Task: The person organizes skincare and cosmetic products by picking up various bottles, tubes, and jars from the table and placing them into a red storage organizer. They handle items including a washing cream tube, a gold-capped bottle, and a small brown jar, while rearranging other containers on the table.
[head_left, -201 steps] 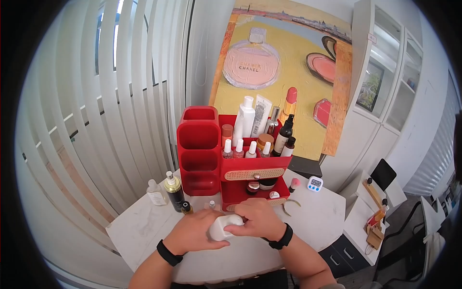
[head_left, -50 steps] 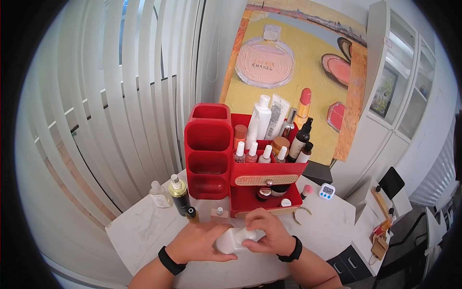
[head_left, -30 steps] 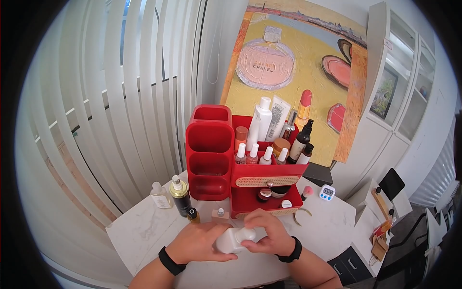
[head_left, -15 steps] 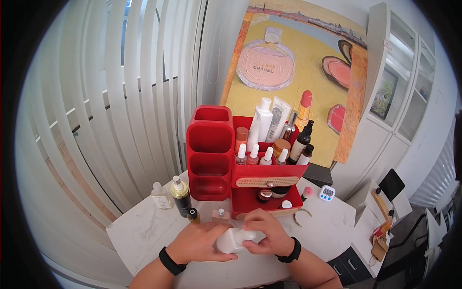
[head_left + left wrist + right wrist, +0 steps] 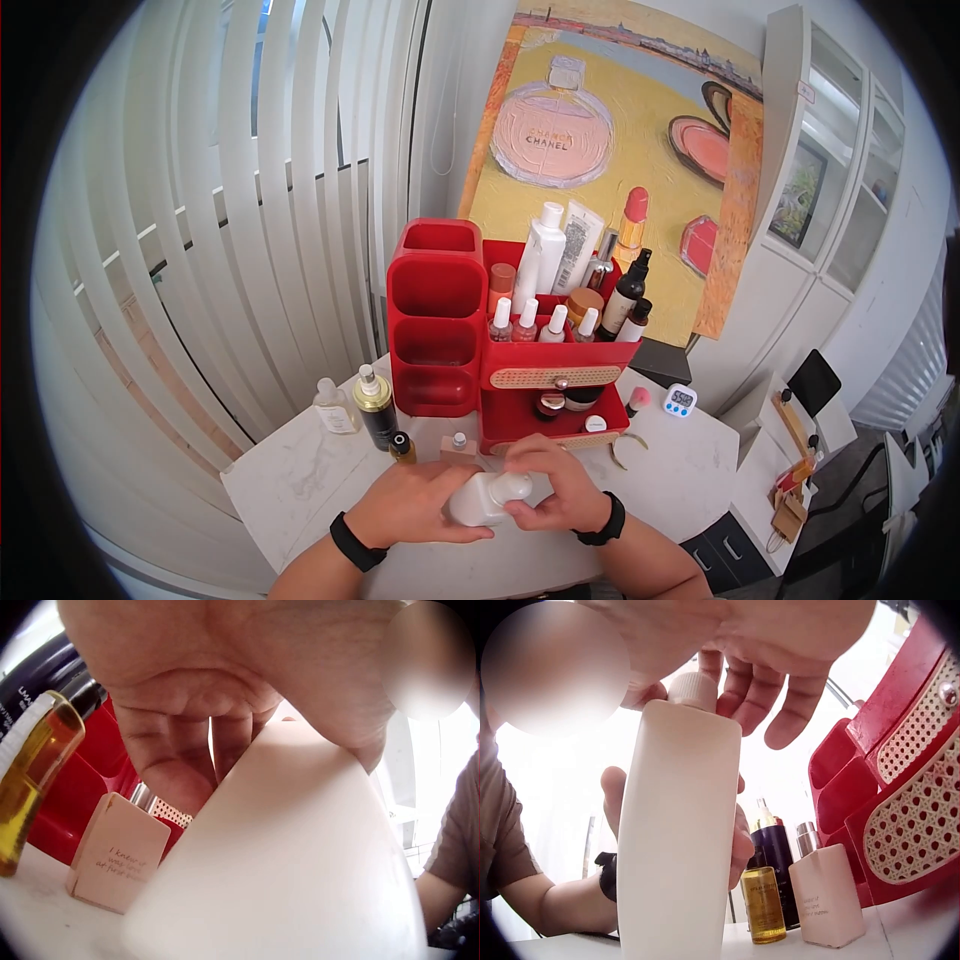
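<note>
A white plastic bottle is held tilted over the front of the tabletop. My left hand grips its body, thumb along the near side. At its neck, the thumb and index finger of my right hand pinch the white cap, which shows ribs in the right wrist view; the other fingers are spread loosely. The broad side of the bottle fills much of the left wrist view. Just beyond my left hand stand a small amber bottle and a pink square perfume bottle with a silver top.
A red cosmetics organizer stands behind, full of bottles, its lower drawer pulled out. Left of it are a dark pump bottle and a clear bottle. A makeup brush and timer sit to the right.
Since the earliest frame the head view has shifted, and the white bottle has turned so its cap shows more. During the last second only the right fingers shift slightly at the cap.
</note>
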